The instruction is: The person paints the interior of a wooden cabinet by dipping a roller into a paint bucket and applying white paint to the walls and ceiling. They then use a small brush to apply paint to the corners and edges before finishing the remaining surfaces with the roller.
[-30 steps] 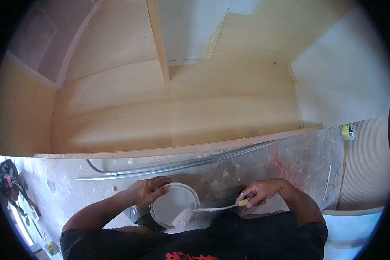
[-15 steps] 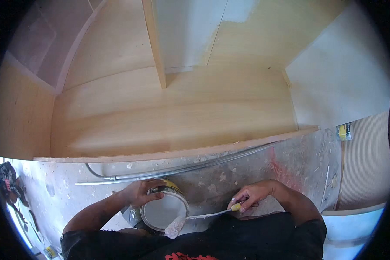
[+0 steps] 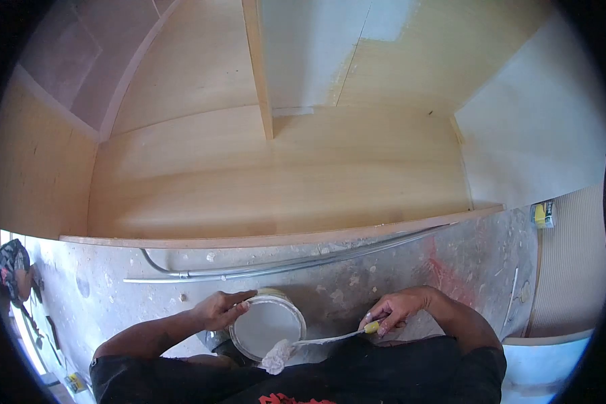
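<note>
My left hand grips the upper left edge of a round paint can, thumb over the rim. White paint shows inside its mouth, which faces up toward me. The fingers of my right hand are wrapped round the yellow handle of a small paint roller. Its thin paint-coated rod runs left, and the fluffy roller head, covered in white paint, overlaps the can's lower right rim close to my black shirt.
Ahead stands a large wooden cabinet, partly painted white, with an upright divider. Metal conduit pipes lie on the stained floor before it. At right are a small yellow-labelled can and a ribbed panel. Another person is at far left.
The paint can and my left hand have shifted slightly right and down, and less of the can's side shows. The roller head sits a little lower; the whole view has shifted a little.
</note>
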Available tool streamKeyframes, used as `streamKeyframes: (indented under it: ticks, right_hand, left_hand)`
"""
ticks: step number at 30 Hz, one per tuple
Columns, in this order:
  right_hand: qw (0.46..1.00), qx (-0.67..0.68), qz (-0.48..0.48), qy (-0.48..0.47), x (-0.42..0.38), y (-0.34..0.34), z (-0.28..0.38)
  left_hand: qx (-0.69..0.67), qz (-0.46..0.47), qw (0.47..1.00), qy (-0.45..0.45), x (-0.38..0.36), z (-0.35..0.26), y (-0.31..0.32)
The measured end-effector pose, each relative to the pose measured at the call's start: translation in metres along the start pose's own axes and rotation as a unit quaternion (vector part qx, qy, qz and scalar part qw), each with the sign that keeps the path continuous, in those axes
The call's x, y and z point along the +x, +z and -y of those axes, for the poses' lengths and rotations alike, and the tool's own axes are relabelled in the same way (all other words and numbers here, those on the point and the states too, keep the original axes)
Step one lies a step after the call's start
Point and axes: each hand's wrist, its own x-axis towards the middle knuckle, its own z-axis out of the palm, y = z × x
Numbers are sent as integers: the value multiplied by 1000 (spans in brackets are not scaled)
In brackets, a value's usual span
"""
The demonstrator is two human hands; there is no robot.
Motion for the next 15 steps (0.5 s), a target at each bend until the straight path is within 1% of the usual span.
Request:
streamKeyframes:
  ticks: [2, 5, 8, 11, 14, 15]
  right_hand:
    - [1000, -6, -14, 3, 1, 1, -3]
    - [999, -28, -9, 25, 2, -3, -8]
    - [999, 2, 4, 39, 0, 0, -5]
    - [1000, 9, 0, -12, -6, 6, 3]
    - [999, 16, -12, -49, -15, 8, 6]
    - [998, 11, -31, -55, -22, 10, 11]
  left_hand:
    - [6, 3, 1000, 8, -2, 1, 6]
    - [27, 10, 999, 28, 2, 12, 14]
    - [-18, -8, 996, 84, 10, 13, 7]
    - [-23, -1, 995, 100, 15, 13, 2]
    - [-8, -4, 995, 96, 15, 10, 0]
    - [-3, -15, 994, 110, 16, 12, 0]
